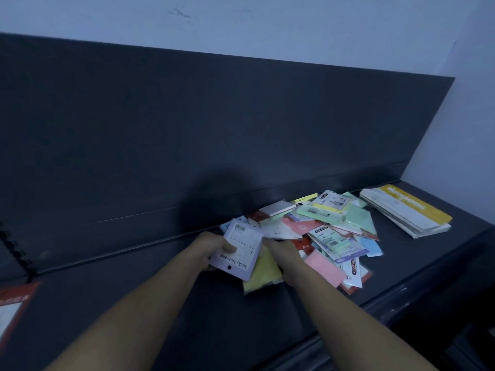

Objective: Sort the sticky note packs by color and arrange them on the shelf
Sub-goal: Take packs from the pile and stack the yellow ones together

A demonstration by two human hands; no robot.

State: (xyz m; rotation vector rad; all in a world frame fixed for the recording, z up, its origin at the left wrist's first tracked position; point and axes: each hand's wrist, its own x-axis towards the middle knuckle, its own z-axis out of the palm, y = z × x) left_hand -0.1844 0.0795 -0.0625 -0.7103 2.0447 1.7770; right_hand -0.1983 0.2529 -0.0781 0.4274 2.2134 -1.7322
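A lilac sticky note pack, printed side up, sat tilted, gripped in the left hand. A yellow pack lay just below those fingers. Beyond the right hand, a jumbled pile of pink, green and blue packs covered the dark shelf.

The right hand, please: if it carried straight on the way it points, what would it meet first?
Probably the white pack just ahead of the right hand, though depth is unclear.

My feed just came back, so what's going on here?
A person is working through a jumbled pile of sticky note packs on a dark shelf. The left hand holds a pale purple pack at the pile's near edge. The right hand reaches into the pile beside a yellow pack, its grip unclear. No color groups are laid out yet.
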